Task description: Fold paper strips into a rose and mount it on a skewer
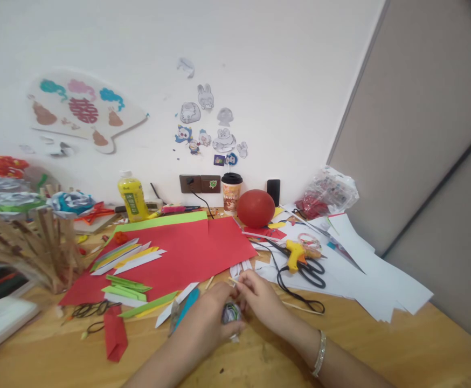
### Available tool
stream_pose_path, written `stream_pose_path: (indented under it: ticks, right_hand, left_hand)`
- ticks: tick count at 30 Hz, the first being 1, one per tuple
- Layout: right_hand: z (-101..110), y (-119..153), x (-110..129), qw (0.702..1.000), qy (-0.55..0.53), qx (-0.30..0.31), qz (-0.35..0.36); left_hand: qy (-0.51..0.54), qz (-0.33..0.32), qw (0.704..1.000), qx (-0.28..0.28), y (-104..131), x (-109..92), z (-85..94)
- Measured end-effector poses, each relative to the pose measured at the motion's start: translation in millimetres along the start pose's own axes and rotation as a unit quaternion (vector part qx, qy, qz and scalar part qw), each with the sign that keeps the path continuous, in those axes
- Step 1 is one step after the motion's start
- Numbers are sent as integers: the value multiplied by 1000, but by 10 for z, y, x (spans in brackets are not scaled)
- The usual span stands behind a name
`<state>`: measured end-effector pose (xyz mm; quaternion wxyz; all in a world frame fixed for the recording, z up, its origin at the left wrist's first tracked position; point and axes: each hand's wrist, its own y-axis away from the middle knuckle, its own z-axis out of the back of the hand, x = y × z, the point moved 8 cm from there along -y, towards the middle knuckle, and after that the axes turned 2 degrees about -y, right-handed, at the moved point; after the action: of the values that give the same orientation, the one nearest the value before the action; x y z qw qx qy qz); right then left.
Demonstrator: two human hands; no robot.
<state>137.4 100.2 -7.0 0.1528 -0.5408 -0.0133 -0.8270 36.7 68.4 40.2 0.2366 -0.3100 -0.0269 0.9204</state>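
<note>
My left hand [213, 307] is closed around a small round coiled bundle [231, 313] of grey, white and green, partly hidden by the fingers. Close against it, my right hand [255, 293] has thumb and fingers pinched at the top of the bundle. A thin pale stick [232, 280] pokes out at those fingertips, its lower part hidden. Beside my left wrist lie a blue strip [187, 308] and a white paper strip [179, 303]. A bracelet [320, 354] circles my right wrist.
Folded paper strips [128, 256] lie on a red sheet [215, 242]. At right are a yellow glue gun [295, 254], black-handled scissors [314, 272] and white paper [393, 280]. Behind stand a red balloon [255, 208], lidded cup [231, 195] and yellow bottle [133, 198]. Sticks [52, 242] fill a container at left.
</note>
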Motion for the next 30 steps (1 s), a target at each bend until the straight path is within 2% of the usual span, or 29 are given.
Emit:
stream_pose_path:
  ticks: [3,6,10,13,17,20,23,28,30]
  right_hand:
    - [143,-7,34,999,25,-41,26]
    - [266,37,187,991,68,-74,89]
    - [189,125,393,980,110,-53,159]
    - [116,114,356,985,109,-47,127]
    - [93,25,163,996,44,-46,60]
    - [83,-27,66,998,26,-41,42]
    - [95,-31,60,996,53,-56,50]
    - [75,23,184,986,115,-60,108]
    - [102,35,219,979,135,-80,126]
  left_hand:
    - [10,11,999,-51,-10,85,-1]
    - [21,20,993,-113,-10,196,35]
    - [37,11,988,-151,3,263,30]
    - [35,-2,986,-160,11,249,12]
    - [39,-12,986,-162,1,230,-6]
    - [47,6,988,-149,-16,277,-44]
    - [47,23,989,-140,-21,318,-70]
    - [44,-8,992,-116,-27,236,-103]
    - [47,-3,993,-106,-29,230,-134]
